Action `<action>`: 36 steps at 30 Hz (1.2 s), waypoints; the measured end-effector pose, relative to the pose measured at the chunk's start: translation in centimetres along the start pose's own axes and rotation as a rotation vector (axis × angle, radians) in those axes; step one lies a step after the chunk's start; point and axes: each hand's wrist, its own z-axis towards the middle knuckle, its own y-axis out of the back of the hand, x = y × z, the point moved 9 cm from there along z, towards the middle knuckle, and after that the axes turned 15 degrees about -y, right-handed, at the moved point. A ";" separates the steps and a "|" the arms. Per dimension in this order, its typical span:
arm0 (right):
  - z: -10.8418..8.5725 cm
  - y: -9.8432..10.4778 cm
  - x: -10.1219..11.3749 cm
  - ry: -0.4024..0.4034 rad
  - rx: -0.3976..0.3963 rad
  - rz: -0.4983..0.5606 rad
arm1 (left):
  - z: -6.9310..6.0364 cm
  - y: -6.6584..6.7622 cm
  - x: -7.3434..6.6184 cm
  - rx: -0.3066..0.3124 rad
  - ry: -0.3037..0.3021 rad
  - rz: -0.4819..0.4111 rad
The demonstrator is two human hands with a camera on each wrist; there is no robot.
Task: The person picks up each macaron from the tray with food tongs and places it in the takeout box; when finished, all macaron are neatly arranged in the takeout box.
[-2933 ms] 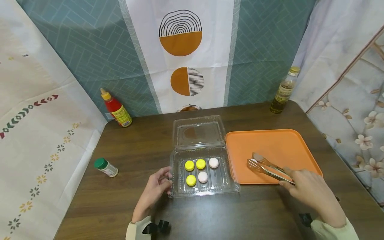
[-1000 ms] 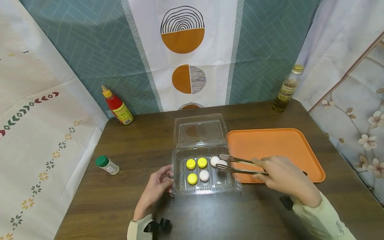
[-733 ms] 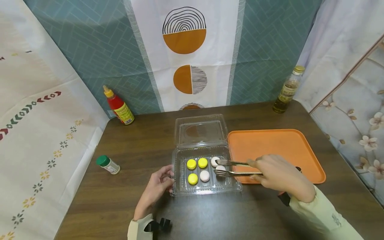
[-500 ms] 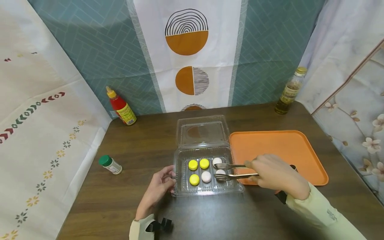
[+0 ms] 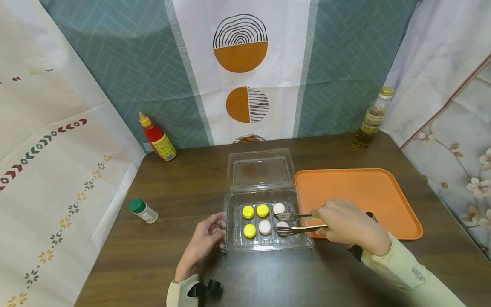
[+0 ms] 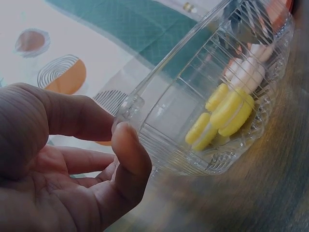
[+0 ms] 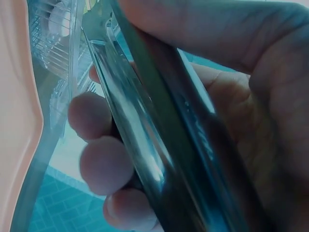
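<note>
In the head view a clear plastic clamshell box (image 5: 268, 245) lies with its lid (image 5: 261, 168) folded back. Three yellow macarons (image 5: 249, 231) and three whitish macarons (image 5: 264, 227) sit inside. My left hand (image 5: 203, 241) pinches the box's left rim between thumb and fingers, as the left wrist view also shows. My right hand (image 5: 345, 224) grips metal tongs (image 5: 303, 229) that reach over the right wall. Their tips are spread, and the front arm partly covers the lower right whitish macaron (image 5: 282, 224). Up close, the right wrist view shows fingers curled round the tongs' handles (image 7: 140, 130).
An orange tray (image 5: 356, 187) lies right of the box, beneath my right hand. A green-capped shaker (image 5: 143, 210) lies at left. A red sauce bottle (image 5: 159, 140) and an oil bottle (image 5: 371, 121) stand at the back of the wooden table (image 5: 184, 183).
My right hand has moved the tongs left from the tray into the box, bringing a whitish macaron there. The tongs' tips have parted around it. My left hand has stayed on the rim.
</note>
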 end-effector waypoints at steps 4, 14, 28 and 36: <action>0.0 0.0 0.1 -0.006 0.009 0.006 | 0.0 0.0 0.0 -0.001 -0.004 0.003; 0.1 -0.2 -0.5 -0.068 0.087 0.034 | 0.0 -0.1 0.0 0.011 -0.014 -0.005; -0.7 0.7 -2.1 -0.061 0.059 0.141 | 0.1 0.1 -0.1 -0.009 0.004 -0.012; -1.8 1.4 -4.8 -0.144 -0.122 0.130 | 0.1 0.0 0.1 -0.009 0.000 -0.008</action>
